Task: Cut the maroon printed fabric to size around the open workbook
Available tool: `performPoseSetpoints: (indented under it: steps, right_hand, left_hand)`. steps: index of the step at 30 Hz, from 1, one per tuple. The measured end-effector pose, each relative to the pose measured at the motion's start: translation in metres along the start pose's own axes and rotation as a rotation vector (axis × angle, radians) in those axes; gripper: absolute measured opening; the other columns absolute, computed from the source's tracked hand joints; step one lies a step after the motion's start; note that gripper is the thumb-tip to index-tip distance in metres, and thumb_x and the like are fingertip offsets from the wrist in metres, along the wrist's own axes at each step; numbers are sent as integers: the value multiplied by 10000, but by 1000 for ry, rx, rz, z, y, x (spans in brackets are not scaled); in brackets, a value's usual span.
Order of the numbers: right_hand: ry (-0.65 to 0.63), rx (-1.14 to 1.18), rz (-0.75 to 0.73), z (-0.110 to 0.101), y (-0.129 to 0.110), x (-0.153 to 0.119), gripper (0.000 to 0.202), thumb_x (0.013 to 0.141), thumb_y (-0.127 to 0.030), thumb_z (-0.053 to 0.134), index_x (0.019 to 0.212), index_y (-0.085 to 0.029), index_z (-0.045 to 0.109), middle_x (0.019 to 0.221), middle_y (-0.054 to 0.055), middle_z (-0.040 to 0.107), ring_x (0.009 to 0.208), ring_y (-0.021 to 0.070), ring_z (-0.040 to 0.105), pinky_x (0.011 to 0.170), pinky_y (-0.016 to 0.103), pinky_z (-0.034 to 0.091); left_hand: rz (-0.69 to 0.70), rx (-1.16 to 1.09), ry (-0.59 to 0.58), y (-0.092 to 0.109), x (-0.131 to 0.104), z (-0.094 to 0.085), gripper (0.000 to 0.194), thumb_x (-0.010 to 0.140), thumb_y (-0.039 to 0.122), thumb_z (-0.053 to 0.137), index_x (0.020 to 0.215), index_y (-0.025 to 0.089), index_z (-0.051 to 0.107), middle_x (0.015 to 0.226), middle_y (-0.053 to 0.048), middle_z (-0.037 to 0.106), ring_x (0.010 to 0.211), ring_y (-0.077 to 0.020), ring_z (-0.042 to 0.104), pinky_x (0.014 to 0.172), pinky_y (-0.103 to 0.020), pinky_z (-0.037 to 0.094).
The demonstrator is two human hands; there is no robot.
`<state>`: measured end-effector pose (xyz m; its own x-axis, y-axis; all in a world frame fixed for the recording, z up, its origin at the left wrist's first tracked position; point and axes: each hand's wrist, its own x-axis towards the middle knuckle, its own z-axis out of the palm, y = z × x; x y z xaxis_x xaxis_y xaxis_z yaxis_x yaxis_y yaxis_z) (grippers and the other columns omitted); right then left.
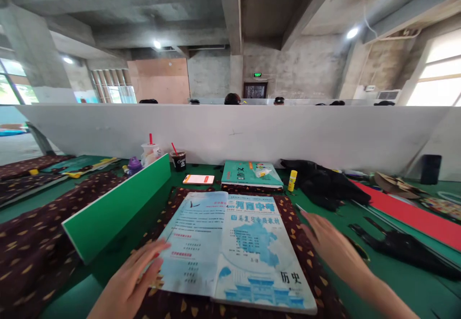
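An open book (248, 256) with blue print and Chinese characters lies on a dark brown cloth (180, 309) patterned with small yellow shapes. My left hand (135, 273) is at the left page's outer edge, its fingers stretched out and the thumb a little apart. Just right of the book is my right hand (329, 242), with its fingers bent down and partly hidden. A thin pale thing (299, 208) sticks out at those fingertips; I cannot make out what it is. Behind the book, a green book (245, 174) carries a small white and yellow item (262, 172).
A yellow glue stick (292, 180) stands upright by the green book. A phone (199, 179), dark cup (178, 160) and purple bottle (134, 165) are back left. A green panel (118, 208) stands left. Black fabric (320, 182) and a red board (414, 213) lie right. A white partition (230, 134) spans behind.
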<state>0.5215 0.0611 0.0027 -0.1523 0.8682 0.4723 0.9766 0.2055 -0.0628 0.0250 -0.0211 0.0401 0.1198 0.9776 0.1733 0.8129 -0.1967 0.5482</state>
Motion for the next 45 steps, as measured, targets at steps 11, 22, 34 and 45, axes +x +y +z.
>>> performPoseSetpoints:
  steps: [11, 22, 34, 45]
  right_hand:
    - [-238, 321, -49, 40, -15, -16, 668, 1012, -527, 246, 1507, -110, 410, 1546, 116, 407, 1431, 267, 380, 1204, 493, 282]
    - [-322, 274, 61, 24, 30, -29, 802, 957, -660, 240, 1499, -97, 423, 1567, 98, 351, 1457, 259, 300, 1203, 440, 238]
    - [-311, 184, 7, 31, 93, -45, 684, 983, -565, 306, 1501, -134, 427, 1567, 77, 346, 1446, 274, 304, 1185, 469, 275]
    - [-168, 258, -42, -9, -28, -15, 612, 1005, -547, 314, 1482, -194, 466, 1527, 64, 444, 1401, 277, 423, 1172, 471, 351]
  left_hand:
    - [31, 611, -70, -24, 31, 42, 533, 984, 465, 377, 1493, 306, 397, 1600, -4, 265, 1481, -262, 291, 1196, -502, 295]
    - [110, 613, -35, 11, 35, 75, 513, 998, 462, 385, 1481, 292, 421, 1577, -59, 311, 1449, -298, 351, 1153, -557, 358]
    - [215, 634, 25, 18, 8, 86, 599, 997, 557, 305, 1482, 227, 421, 1560, -85, 316, 1420, -295, 399, 1106, -540, 435]
    - [425, 434, -215, 63, 59, 51, 516, 1042, 446, 263, 1536, 302, 295, 1622, 19, 233, 1492, -180, 269, 1213, -398, 282]
